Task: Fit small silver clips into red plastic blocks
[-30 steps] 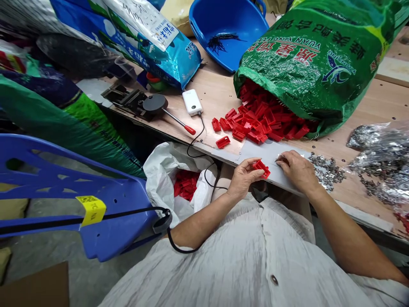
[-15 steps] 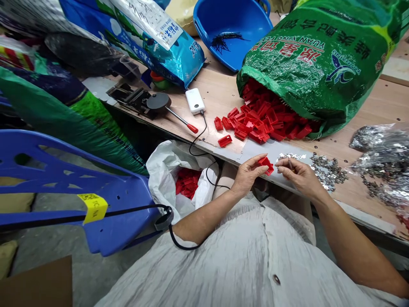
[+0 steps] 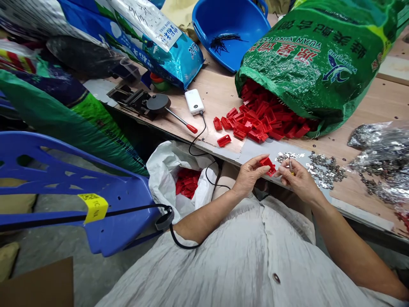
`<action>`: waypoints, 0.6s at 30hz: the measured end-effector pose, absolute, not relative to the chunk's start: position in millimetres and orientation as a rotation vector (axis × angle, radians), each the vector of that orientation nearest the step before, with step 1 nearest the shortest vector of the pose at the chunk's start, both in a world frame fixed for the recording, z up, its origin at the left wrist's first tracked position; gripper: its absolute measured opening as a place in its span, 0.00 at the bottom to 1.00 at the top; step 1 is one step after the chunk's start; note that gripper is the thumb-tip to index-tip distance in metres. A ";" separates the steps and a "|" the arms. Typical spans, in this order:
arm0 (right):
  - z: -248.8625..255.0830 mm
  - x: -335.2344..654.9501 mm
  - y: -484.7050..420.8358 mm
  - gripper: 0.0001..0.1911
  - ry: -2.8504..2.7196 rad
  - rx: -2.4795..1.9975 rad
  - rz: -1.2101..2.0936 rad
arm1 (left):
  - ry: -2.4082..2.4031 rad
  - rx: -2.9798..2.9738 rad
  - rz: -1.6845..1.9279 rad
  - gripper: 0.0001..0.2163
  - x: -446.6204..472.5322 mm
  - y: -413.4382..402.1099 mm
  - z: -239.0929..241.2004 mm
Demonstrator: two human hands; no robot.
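My left hand (image 3: 251, 175) grips a small red plastic housing (image 3: 267, 165) between thumb and fingers, just past the table's front edge. Close to its right side is my right hand (image 3: 296, 178), with thumb and fingertips pinched near the housing. A thin metal tool with a yellowish part (image 3: 291, 169) shows between the right fingers; its exact kind is unclear. Whether the right fingertips also hold a tiny part is too small to tell. Small metal plates (image 3: 324, 170) lie in loose piles just beyond the right hand.
Red housings (image 3: 255, 121) spill from a green woven sack (image 3: 306, 72). Below the table edge, a white bag (image 3: 159, 170) holds more. A hand press (image 3: 158, 103), white power bank (image 3: 194, 101), blue basin (image 3: 230, 25) and plastic bag of metal parts (image 3: 380, 145) are around. A blue chair (image 3: 128, 200) stands left.
The right hand has turned slightly, and the thin tool in it now stands more upright. The left hand keeps the red housing, tilted a little differently. The view has shifted slightly.
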State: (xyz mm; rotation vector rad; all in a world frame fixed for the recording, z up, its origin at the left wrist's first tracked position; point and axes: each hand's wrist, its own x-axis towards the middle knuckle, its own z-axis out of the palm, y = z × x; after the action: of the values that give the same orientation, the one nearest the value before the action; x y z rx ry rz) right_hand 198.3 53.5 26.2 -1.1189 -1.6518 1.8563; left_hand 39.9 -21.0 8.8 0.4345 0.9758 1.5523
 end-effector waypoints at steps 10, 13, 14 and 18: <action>19.8 210.5 54.9 0.16 -2.185 -1.085 1.287 | 1.028 0.619 1.524 0.21 31.2 -14.8 -1.3; 15.7 209.5 54.7 0.17 -2.354 -1.032 0.998 | 1.193 0.958 1.447 0.19 18.9 -8.1 -10.3; 14.8 208.7 54.6 0.17 -2.384 -1.024 0.943 | 1.263 1.070 1.398 0.19 14.4 -5.6 -12.6; 14.6 205.4 56.0 0.14 -2.449 -1.062 0.829 | 1.449 1.431 1.171 0.17 0.2 3.9 -14.8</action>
State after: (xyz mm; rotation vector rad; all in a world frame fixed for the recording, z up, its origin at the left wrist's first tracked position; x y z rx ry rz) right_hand 205.4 56.0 14.6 -1.0623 -2.4487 0.8292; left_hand 0.2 3.9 -14.8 1.4313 1.4489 1.1714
